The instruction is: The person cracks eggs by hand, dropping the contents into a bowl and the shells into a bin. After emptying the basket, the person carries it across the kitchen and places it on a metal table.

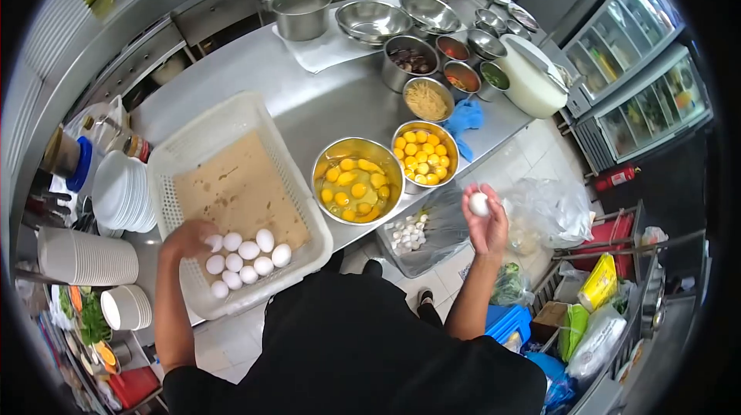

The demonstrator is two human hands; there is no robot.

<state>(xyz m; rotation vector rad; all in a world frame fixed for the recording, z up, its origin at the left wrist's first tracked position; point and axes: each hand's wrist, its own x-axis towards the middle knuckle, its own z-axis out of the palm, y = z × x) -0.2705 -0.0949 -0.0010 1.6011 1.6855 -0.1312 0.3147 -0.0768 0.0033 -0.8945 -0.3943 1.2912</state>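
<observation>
My left hand (191,239) reaches into a white plastic crate (318,231), its fingers closed around an egg (214,243) at the near left side. Several more white eggs (248,250) lie beside it on brown cardboard (235,180). Out to the right, above the floor, my right hand (491,231) holds another white egg (478,204) in upturned, curled fingers. Between the hands, on the steel counter, a metal bowl (315,183) holds whole cracked eggs with their whites. A smaller metal bowl (395,142) next to it contains mostly yolks.
Below the counter edge, a lined bin (448,249) contains eggshells (409,233). Behind the bowls stand pots of noodles (427,99) and other ingredients, a blue cloth (465,120) and a large white tub (532,83). Stacked plates (123,191) flank the crate; a shelf rack stands right.
</observation>
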